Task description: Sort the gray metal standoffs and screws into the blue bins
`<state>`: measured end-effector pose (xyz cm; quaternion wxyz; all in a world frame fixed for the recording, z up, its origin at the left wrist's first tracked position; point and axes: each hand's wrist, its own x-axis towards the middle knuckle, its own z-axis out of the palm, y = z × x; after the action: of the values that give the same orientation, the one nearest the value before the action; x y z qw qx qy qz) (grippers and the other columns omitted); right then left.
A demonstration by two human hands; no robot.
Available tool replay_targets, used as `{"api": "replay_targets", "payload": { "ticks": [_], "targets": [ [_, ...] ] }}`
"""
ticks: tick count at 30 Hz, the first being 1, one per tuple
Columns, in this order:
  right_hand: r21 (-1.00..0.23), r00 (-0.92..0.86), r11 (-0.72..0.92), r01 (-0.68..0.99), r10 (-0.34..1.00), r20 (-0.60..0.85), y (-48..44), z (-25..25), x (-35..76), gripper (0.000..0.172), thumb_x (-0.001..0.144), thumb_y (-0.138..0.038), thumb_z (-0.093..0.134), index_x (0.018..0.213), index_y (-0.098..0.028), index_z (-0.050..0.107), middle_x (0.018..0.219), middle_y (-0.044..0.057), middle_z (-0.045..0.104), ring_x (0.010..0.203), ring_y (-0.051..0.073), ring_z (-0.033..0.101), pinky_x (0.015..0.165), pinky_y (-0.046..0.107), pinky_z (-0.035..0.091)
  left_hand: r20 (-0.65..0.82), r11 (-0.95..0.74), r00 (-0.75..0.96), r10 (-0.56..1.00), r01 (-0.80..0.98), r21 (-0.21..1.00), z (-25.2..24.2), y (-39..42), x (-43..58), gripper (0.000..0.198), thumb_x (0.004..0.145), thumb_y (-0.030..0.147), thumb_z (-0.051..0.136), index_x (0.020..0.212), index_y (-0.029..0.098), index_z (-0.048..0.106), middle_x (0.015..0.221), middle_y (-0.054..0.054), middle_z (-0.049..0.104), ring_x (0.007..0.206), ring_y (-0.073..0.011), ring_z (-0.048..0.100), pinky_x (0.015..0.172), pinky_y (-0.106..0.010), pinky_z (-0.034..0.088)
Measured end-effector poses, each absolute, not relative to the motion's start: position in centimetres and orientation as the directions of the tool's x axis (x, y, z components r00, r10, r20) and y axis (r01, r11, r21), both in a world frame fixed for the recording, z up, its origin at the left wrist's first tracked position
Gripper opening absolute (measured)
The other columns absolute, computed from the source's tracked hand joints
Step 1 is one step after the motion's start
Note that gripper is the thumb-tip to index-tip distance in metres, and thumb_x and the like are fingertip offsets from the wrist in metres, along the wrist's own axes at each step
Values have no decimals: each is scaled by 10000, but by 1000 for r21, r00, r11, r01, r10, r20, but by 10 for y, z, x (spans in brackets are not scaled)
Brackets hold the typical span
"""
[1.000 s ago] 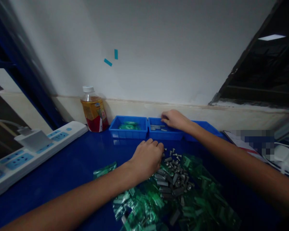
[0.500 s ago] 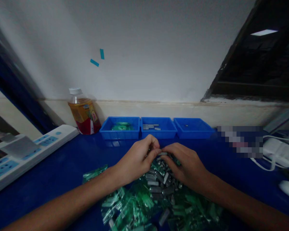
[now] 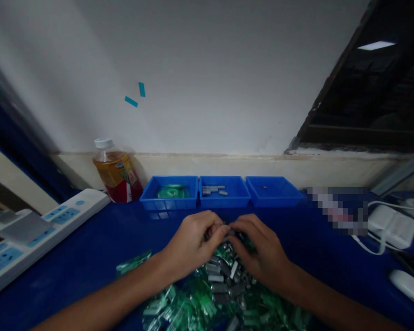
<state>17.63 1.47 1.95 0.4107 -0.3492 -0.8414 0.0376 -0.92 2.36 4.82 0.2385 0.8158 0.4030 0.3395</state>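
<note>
Fingertips pinched together, my left hand [image 3: 197, 239] and my right hand [image 3: 258, 248] meet above the middle of the desk. Between them is a small grey metal bar, mostly covered by the fingers. Right under the hands lies a heap of small metal bars [image 3: 219, 288], some flat-sided and some thinner. Crinkled green clear plastic wrappers [image 3: 193, 301] spread around and below this heap, partly under my forearms. One more green wrapper [image 3: 134, 263] lies beside my left forearm.
Behind the hands stand three blue trays: the left tray [image 3: 169, 204] holds green plastic, the middle tray [image 3: 225, 201] several metal bars, the right tray [image 3: 274, 198] one tiny piece. A drink bottle [image 3: 117, 177], power strip [image 3: 60, 223] and white adapter [image 3: 393, 225] flank them.
The whole view has shifted, so everything but the hands' grip sits lower in the picture. Both hands stay pinched together; the bar between them shows less than before.
</note>
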Motion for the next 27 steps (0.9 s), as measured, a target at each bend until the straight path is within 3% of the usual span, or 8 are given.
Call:
{"api": "replay_targets", "payload": {
  "ticks": [3, 6, 8, 12, 16, 21, 27],
  "targets": [
    [-292, -436, 746, 598, 609, 663, 15, 21, 179, 175, 865, -158, 539, 1039, -173, 547, 933, 75, 581, 849, 180, 557, 728, 318, 484, 313, -542, 469, 826, 509, 669, 43, 26, -10, 313, 928, 307, 420, 682, 145, 524, 624, 17, 518, 588, -95, 503, 553, -226, 371],
    [-336, -437, 735, 589, 640, 632, 16, 27, 180, 141, 868, -161, 524, 1003, -171, 562, 884, 67, 586, 801, 185, 550, 690, 339, 473, 366, -595, 500, 785, 444, 669, 39, 27, -11, 137, 900, 264, 486, 939, 157, 562, 783, -2, 586, 716, -111, 551, 642, -234, 426],
    [-396, -424, 725, 563, 665, 615, 17, 30, 181, 109, 876, -159, 502, 965, -175, 563, 850, 56, 585, 773, 177, 548, 668, 334, 465, 439, -659, 519, 733, 384, 647, 39, 27, -11, 194, 882, 202, 513, 1075, 182, 527, 907, -12, 604, 829, -115, 563, 720, -234, 445],
    [-425, -412, 718, 550, 677, 610, 19, 32, 182, 109, 881, -161, 495, 976, -177, 546, 850, 48, 586, 781, 169, 547, 670, 325, 461, 506, -698, 494, 707, 374, 610, 42, 27, -10, 110, 892, 159, 493, 971, 177, 567, 820, 2, 605, 756, -94, 563, 671, -208, 441],
    [-343, -402, 739, 580, 625, 669, 16, 30, 182, 230, 849, -186, 566, 1068, -152, 507, 932, 72, 594, 858, 183, 545, 717, 331, 469, 469, -634, 434, 769, 429, 643, 44, 26, -8, 121, 897, 224, 498, 882, 156, 596, 714, 5, 595, 651, -94, 555, 592, -209, 423],
    [-212, -485, 766, 607, 569, 664, 12, 34, 177, 89, 883, -158, 506, 966, -164, 535, 871, 59, 605, 805, 182, 545, 714, 342, 453, 356, -550, 440, 825, 478, 685, 46, 26, -7, 283, 920, 307, 446, 725, 143, 571, 648, 7, 577, 598, -97, 536, 556, -218, 394],
    [-266, -479, 688, 676, 684, 550, 47, 57, 188, 75, 886, -161, 480, 889, -163, 555, 847, 59, 590, 808, 186, 545, 717, 317, 436, 233, -544, 522, 820, 589, 598, 52, 28, -14, 261, 926, 359, 427, 917, 155, 589, 821, -27, 622, 769, -150, 574, 697, -285, 445]
  ]
}}
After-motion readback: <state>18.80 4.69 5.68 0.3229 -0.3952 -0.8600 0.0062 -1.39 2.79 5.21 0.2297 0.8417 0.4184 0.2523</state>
